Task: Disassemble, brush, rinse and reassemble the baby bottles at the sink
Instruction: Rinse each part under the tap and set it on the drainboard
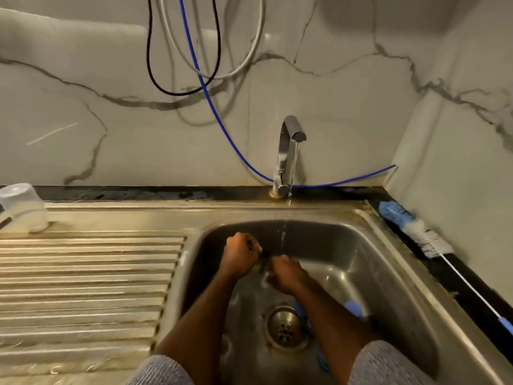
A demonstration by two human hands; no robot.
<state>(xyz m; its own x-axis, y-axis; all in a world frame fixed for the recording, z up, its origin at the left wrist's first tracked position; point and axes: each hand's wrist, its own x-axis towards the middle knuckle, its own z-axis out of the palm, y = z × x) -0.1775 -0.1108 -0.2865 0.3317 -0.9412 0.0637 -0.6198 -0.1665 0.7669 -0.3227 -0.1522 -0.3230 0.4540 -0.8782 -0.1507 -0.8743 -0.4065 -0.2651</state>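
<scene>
Left hand (241,255) and right hand (286,273) close together in the sink (388,273), fingers curled around something small, blurred beyond identification, thin water stream (283,237) from tap (288,154) falling between them, bottle brush (416,230) on right counter edge, clear bottle part (23,208) on drainboard far left.

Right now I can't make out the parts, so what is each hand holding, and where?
Both the left hand and the right hand are curled around something small under the tap's stream, but the item and the place of the grip cannot be told.
</scene>
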